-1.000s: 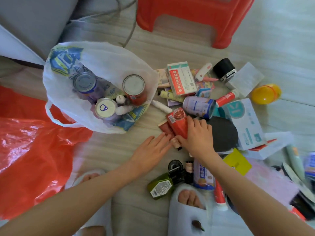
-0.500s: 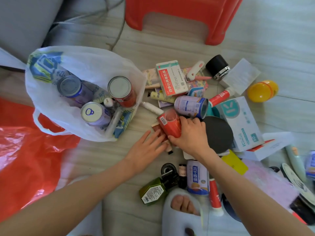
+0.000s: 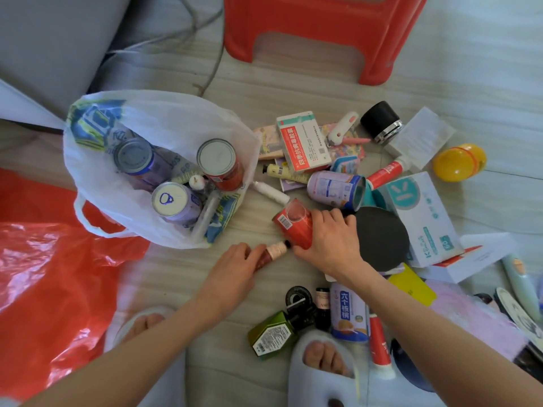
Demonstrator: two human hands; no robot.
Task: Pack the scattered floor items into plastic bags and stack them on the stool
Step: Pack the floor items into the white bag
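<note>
An open white plastic bag (image 3: 97,171) lies on the floor at the left with several cans and small tubes inside. A red plastic stool (image 3: 317,30) stands at the top. My right hand (image 3: 329,239) grips a red packet (image 3: 293,224), lifted off the floor just right of the bag. My left hand (image 3: 235,265) closes on a small reddish bottle (image 3: 270,254) with a pale cap, lying on the floor below the packet. More items are scattered to the right: a purple can (image 3: 335,188), a medicine box (image 3: 302,142), a black jar (image 3: 380,121).
A crumpled red plastic bag (image 3: 53,283) covers the floor at the left. A pale tissue box (image 3: 420,215), a yellow ball (image 3: 458,161), a black round pad (image 3: 382,239), a green bottle (image 3: 273,336) and a blue can (image 3: 348,312) lie around. My slippered feet (image 3: 323,374) are at the bottom.
My right hand has raised the red packet off the pile. My left hand went from flat and open to closed around the small reddish bottle that lay under it.
</note>
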